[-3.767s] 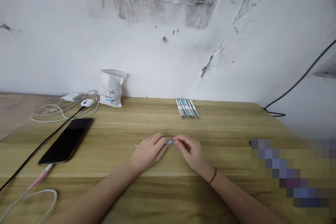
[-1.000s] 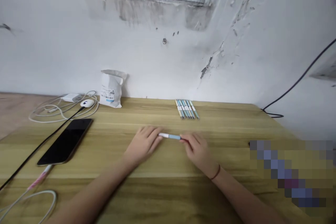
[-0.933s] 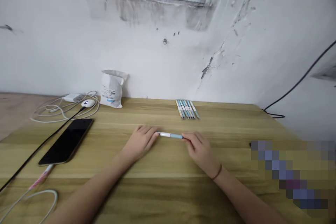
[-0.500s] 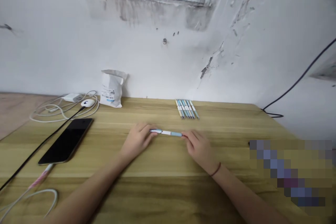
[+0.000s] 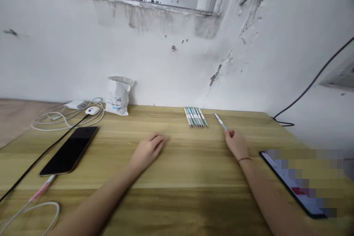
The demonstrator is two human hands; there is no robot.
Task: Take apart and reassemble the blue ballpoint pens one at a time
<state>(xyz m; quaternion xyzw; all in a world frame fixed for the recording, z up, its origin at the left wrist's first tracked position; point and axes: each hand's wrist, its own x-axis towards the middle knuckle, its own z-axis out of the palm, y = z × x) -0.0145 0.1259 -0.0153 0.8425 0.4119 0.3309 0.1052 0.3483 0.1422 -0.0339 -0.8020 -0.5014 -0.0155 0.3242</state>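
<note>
A light blue and white pen [image 5: 220, 121] is held at its near end by my right hand [image 5: 236, 143], whose fingers are pinched around it. It points away and to the left, just right of a row of several similar pens [image 5: 195, 117] lying side by side near the wall. My left hand [image 5: 148, 151] rests on the wooden table [image 5: 177, 169] left of centre. Its fingers are closed together, slightly blurred, with no object visible in them.
A black phone [image 5: 70, 151] with a cable lies at left. Behind it are a coiled white cable with a charger [image 5: 76, 104] and a white packet [image 5: 118, 95] by the wall. A tablet-like device [image 5: 293, 188], partly pixelated, lies at right. A black cable [image 5: 312, 84] hangs along the right wall.
My left hand has let go of the pen and stays near its place. My right hand has carried the pen right and turned it from crosswise to pointing away toward the wall.
</note>
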